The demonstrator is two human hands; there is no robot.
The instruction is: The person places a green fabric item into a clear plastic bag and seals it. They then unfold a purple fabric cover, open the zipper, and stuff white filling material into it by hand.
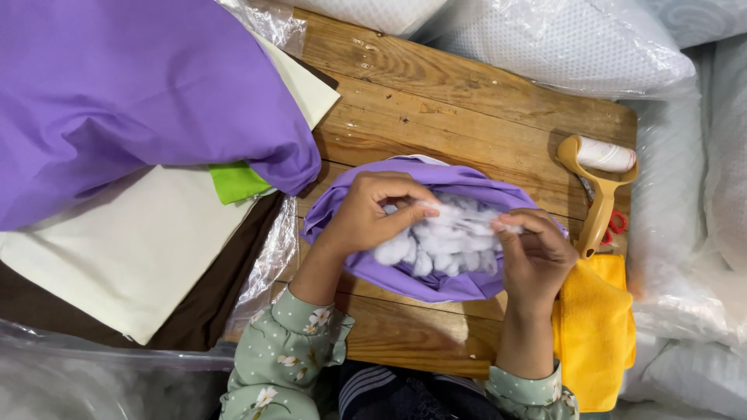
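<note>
A purple fabric cover lies open on the wooden table, filled with white fluffy stuffing. My left hand grips the cover's near left edge, its fingertips pinching into the stuffing at the opening. My right hand holds the right edge of the opening and pinches a tuft of the white stuffing. Both sleeves are green with small white flowers.
A pile of folded fabrics sits at the left: purple, cream, lime green, dark brown. A lint roller with a tan handle and red scissors lie right of the cover, above a yellow cloth. Plastic-wrapped white pillows surround the table.
</note>
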